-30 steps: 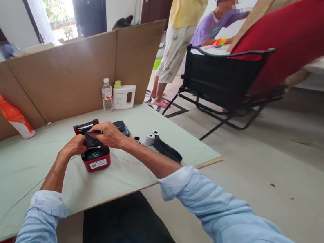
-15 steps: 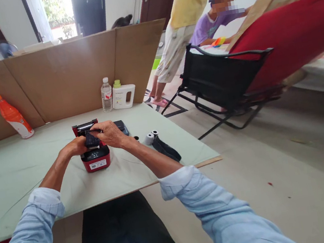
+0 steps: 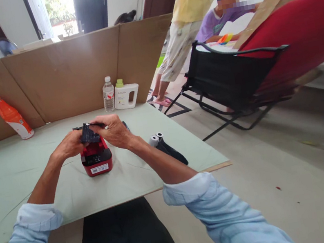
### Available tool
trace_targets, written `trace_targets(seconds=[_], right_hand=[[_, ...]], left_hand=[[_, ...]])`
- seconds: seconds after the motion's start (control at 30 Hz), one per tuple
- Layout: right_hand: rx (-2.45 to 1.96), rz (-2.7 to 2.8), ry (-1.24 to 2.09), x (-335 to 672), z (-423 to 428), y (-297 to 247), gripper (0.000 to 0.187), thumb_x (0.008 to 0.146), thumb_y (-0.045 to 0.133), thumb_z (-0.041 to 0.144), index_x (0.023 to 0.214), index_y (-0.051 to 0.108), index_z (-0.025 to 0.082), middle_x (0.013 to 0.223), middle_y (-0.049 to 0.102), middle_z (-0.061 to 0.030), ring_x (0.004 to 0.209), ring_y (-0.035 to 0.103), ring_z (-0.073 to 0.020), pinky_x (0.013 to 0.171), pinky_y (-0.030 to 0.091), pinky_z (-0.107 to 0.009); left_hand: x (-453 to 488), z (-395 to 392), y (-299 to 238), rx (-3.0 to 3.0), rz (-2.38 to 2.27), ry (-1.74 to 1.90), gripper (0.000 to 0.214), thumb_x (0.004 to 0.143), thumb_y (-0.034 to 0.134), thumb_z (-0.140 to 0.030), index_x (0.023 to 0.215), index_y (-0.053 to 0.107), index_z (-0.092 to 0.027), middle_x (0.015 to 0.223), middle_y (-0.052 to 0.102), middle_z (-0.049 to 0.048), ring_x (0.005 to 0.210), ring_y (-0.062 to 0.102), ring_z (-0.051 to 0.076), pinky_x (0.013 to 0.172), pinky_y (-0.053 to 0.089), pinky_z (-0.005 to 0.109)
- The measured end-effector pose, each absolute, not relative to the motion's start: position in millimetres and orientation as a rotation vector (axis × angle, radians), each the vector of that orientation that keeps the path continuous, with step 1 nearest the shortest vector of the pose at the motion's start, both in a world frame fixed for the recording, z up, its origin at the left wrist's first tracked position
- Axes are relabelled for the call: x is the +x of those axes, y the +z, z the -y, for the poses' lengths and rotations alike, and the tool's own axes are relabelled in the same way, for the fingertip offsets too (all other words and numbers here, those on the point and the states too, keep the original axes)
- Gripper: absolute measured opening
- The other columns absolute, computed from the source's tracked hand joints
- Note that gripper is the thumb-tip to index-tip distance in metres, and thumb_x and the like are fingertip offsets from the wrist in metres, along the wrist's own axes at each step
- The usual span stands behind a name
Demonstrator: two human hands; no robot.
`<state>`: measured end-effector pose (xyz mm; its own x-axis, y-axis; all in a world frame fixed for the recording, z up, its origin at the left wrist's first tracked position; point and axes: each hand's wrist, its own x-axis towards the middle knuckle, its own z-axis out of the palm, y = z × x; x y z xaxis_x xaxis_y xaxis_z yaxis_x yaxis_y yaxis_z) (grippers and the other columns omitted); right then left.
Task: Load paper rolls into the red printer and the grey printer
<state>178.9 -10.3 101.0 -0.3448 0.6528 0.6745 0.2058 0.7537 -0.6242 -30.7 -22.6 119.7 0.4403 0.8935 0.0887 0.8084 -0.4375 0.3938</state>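
Sleeves of pale blue, cuffs turned back, reach over the near edge of a table spread with pale green cloth. Right there in front of the person sits a red-and-black machine, its inside open to view behind the labelled front. Just above that opening, both hands hold a small black piece, tilted; whether it touches the machine, I can't tell. The left hand has its fingers bent against the piece's left side, their tips hidden from me. The right hand pinches the upper right part between thumb and fingers. To the right lie a dark pouch and, touching it, white rolls. Farther back stand a clear bottle and a white jug, side by side, with an orange bottle well off to the left, all before a cardboard screen. Over on the right there's a black folding chair, and past it people in red, yellow and purple.
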Motion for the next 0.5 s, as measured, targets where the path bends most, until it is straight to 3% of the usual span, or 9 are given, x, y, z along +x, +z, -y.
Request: trace_targets(seconds=[0.27, 0.5], right_hand=[[-0.504, 1.767, 0.472, 195.1, 11.7, 136.5, 0.022, 0.103, 0.065, 0.039, 0.097, 0.078, 0.023, 0.086, 0.073, 0.0007, 0.08, 0.067, -0.0151, 0.074, 0.057, -0.028], [-0.491, 1.707, 0.469, 209.4, 13.7, 128.2, 0.012, 0.102, 0.071, 0.03, 0.094, 0.08, 0.028, 0.079, 0.071, 0.0048, 0.072, 0.069, -0.0135, 0.066, 0.058, -0.028]], left_hand=[[-35.7, 41.7, 164.1, 2.332, -1.534, 0.787, 0.021, 0.093, 0.06, -0.027, 0.102, 0.077, -0.018, 0.085, 0.074, 0.0027, 0.075, 0.062, 0.015, 0.071, 0.049, 0.027], [-33.9, 48.5, 164.7, 2.384, -1.498, 0.727, 0.018, 0.094, 0.061, -0.025, 0.098, 0.079, -0.026, 0.084, 0.075, 0.0016, 0.079, 0.069, 0.018, 0.075, 0.054, 0.029]])
